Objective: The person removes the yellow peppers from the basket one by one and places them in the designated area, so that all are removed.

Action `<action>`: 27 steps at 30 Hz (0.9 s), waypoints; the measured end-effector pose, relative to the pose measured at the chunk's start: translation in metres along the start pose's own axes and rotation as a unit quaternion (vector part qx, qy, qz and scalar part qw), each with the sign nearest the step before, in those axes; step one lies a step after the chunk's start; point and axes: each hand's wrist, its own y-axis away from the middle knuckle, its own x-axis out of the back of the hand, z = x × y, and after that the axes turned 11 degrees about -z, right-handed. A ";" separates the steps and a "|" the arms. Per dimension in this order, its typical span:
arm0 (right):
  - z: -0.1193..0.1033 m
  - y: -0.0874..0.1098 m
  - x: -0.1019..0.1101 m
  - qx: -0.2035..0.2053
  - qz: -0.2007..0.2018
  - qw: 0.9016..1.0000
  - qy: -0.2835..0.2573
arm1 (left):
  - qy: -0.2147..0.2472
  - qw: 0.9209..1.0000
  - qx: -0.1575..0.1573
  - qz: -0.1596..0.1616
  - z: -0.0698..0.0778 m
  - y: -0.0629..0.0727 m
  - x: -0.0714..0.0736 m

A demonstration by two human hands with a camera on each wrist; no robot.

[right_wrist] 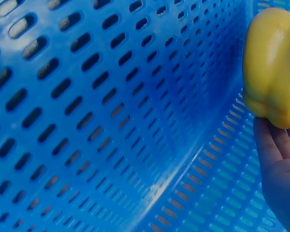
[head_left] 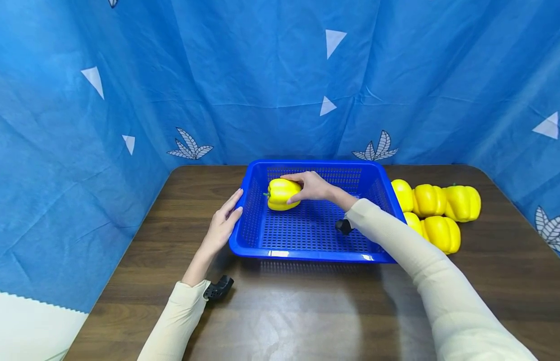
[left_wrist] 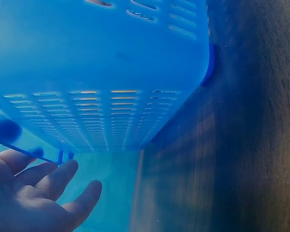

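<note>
A yellow bell pepper (head_left: 282, 194) is near the far left corner inside the blue plastic basket (head_left: 302, 254), its green stem pointing left. My right hand (head_left: 312, 187) grips it from the right side, thumb nearer me and fingers on the far side. In the right wrist view, fingertips meet the lower end of the pepper (right_wrist: 270, 67), close to the slotted wall. My left hand (head_left: 222, 225) rests at the basket's left rim with its fingers extended. The left wrist view shows those fingers (left_wrist: 58, 179) loosely spread beside the rim, outside the slotted wall.
Several more yellow bell peppers (head_left: 440, 233) lie in two rows on the wooden table (head_left: 307, 311), right of the basket. A blue curtain (head_left: 271, 75) hangs behind and at both sides. Black wrist mounts (head_left: 219, 288) stick out from the sleeves.
</note>
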 end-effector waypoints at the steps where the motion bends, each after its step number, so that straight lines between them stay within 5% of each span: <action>1: 0.000 0.001 0.001 0.000 -0.001 1.000 0.001 | 0.004 1.000 0.000 0.000 0.000 0.000 0.000; 27: -0.003 0.041 0.026 -0.054 0.029 0.998 -0.023 | 0.022 1.000 0.003 0.015 0.004 -0.001 0.002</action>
